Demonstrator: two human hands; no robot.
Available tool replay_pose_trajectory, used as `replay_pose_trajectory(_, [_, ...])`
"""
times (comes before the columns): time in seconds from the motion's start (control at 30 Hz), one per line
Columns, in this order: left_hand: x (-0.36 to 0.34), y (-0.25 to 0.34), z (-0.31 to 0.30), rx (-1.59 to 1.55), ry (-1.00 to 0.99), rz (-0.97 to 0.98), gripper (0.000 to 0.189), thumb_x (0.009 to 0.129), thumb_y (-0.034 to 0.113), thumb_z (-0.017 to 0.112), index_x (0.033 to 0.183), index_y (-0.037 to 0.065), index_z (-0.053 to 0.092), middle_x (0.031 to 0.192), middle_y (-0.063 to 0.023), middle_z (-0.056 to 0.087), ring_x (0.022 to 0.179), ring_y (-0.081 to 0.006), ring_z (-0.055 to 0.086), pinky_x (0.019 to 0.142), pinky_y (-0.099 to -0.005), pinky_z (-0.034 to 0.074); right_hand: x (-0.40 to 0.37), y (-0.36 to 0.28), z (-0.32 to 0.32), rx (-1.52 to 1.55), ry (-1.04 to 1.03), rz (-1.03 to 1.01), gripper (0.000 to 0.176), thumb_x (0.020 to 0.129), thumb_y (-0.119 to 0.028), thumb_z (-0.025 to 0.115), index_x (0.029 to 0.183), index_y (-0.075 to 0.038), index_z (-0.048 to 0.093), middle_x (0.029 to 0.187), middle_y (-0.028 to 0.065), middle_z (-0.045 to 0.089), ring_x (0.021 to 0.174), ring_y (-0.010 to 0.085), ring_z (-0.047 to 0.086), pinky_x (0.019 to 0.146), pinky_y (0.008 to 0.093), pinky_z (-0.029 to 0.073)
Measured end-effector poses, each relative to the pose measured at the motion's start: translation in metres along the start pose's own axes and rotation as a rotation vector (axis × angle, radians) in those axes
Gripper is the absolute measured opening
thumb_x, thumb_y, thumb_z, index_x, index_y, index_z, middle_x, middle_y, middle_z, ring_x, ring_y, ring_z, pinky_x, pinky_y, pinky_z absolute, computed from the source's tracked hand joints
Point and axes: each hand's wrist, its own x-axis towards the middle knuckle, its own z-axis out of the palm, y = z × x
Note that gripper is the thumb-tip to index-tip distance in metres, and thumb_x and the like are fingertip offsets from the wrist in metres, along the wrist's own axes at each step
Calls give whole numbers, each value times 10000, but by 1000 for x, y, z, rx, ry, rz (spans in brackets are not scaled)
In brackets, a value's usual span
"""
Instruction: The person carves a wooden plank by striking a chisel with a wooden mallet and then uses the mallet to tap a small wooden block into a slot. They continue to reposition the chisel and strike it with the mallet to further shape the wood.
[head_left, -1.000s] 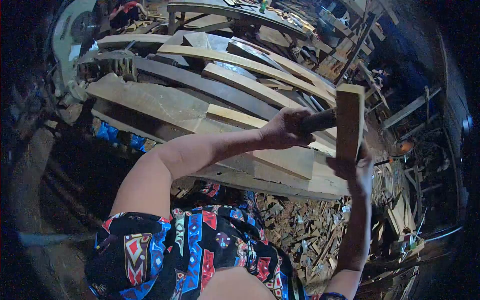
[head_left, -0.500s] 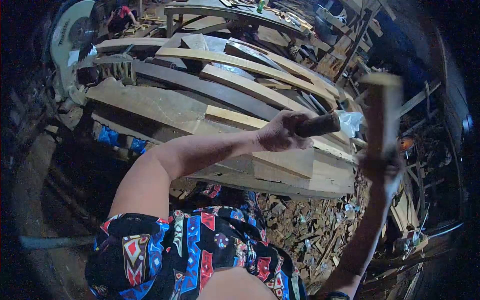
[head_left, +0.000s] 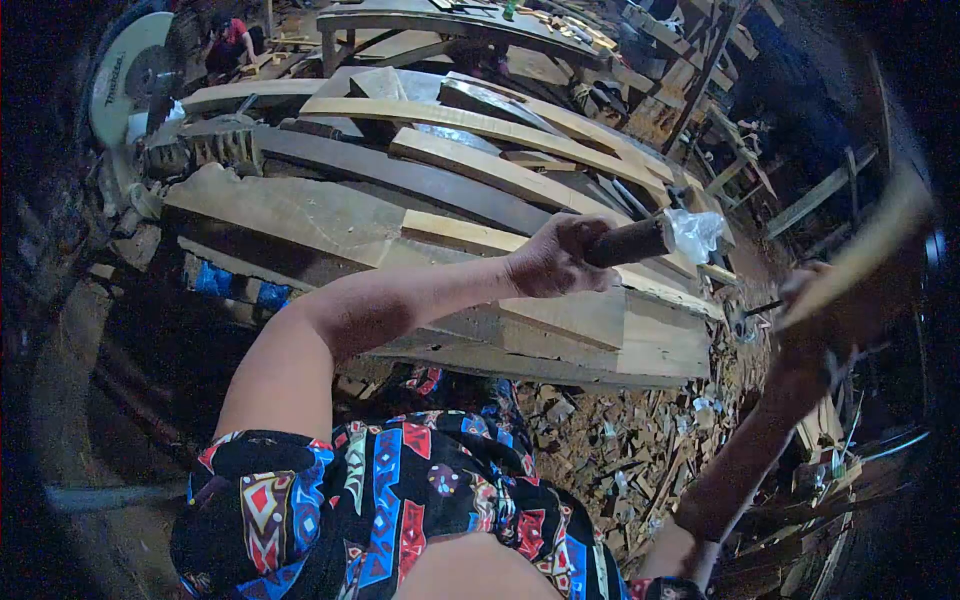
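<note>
My left hand (head_left: pixel 560 262) is closed around a dark, round wooden handle (head_left: pixel 634 243) above the workbench (head_left: pixel 660 345). The handle's blunt end points right, toward a crumpled clear plastic bag (head_left: pixel 694 235); its other end is hidden in my grip. Off the bench's right end, my right hand (head_left: pixel 806 345) grips a long piece of wood (head_left: pixel 868 250), smeared by motion, with a pale edge and a dark face. A pale flat board (head_left: pixel 565 320) lies on the bench under my left forearm.
Curved wooden pieces (head_left: pixel 480 122) lie across the bench. A mitre saw (head_left: pixel 130 80) stands at the far left, and a person (head_left: pixel 232 45) crouches behind it. Another table (head_left: pixel 440 22) is at the back. Wood scraps (head_left: pixel 610 450) cover the floor.
My right hand has swung outward to the right with the piece of wood, which has gone from upright to slanted. My left hand keeps its hold on the handle, nearly still.
</note>
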Motion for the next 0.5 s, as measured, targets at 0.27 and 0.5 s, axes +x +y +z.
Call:
replay_pose_trajectory(0.27, [5, 0, 1, -19, 56, 36, 345, 666, 98, 734, 948, 40, 542, 852, -12, 561, 796, -81, 515, 712, -244, 430, -14, 38, 24, -562, -182, 125, 612, 550, -6, 753, 1094, -32, 472, 963, 34, 523, 845, 139, 492, 770, 284, 433])
replay_pose_trajectory(0.5, [2, 1, -1, 39, 27, -27, 341, 678, 83, 725, 958, 38, 536, 844, -8, 558, 768, -87, 512, 686, -252, 438, -12, 38, -3, 255, 239, 99, 540, 679, -232, 706, 1122, -13, 486, 1001, 92, 544, 805, 172, 549, 675, 287, 466])
